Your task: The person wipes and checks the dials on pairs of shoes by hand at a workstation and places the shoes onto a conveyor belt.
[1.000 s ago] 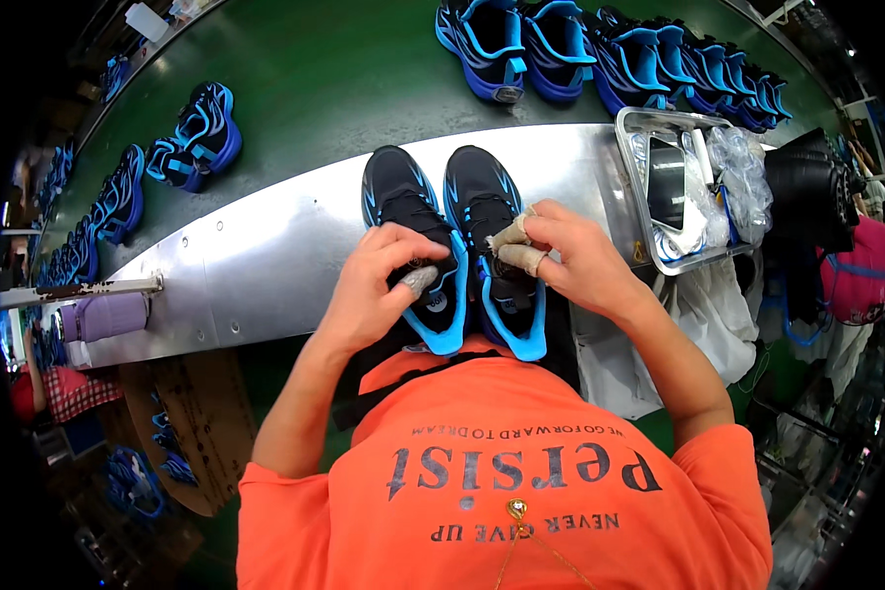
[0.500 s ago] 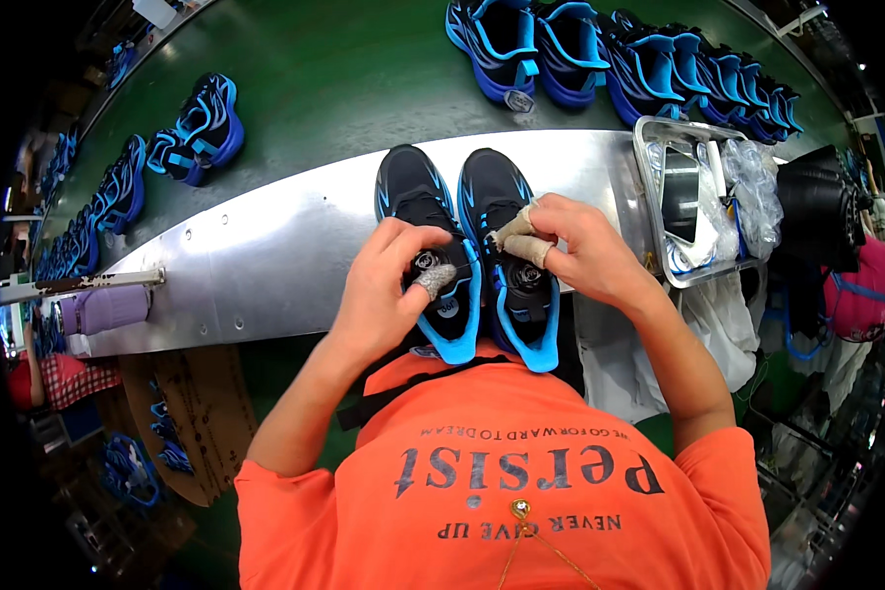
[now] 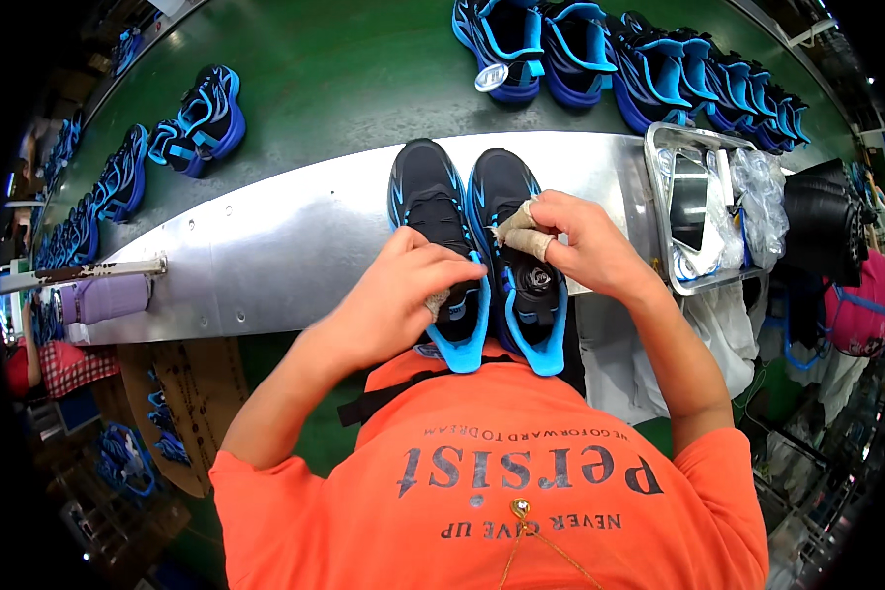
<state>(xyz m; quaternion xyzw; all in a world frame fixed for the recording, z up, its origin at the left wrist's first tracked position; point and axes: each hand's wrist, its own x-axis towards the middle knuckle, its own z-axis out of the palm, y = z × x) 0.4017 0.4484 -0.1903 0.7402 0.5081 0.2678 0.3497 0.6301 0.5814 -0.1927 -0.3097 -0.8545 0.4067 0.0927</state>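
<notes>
Two black sneakers with bright blue collars lie side by side, toes away from me. Over the opening of the left sneaker (image 3: 429, 182) is my left hand (image 3: 398, 295), its fingers bent round the tongue and inner collar; the taped thumb is partly hidden inside. My right hand (image 3: 585, 246) is at the lacing of the right sneaker (image 3: 501, 179). Its taped thumb and forefinger are pinched together there; what lies between the tips is too small to make out. A round black dial (image 3: 538, 279) shows on the right sneaker's tongue.
The sneakers rest on a curved metal ledge (image 3: 295, 231) beside a green work surface (image 3: 344, 69). More blue-black sneakers (image 3: 649, 69) line its far right, others (image 3: 206, 113) the left. At right stands a metal tray (image 3: 664, 231) of clear plastic pieces; at left, a purple cup (image 3: 108, 298).
My left hand has turned and shifted toward the inner collar, covering the left sneaker's dial that showed before. The right hand keeps its pinch. A tag on a far sneaker has swung up and left.
</notes>
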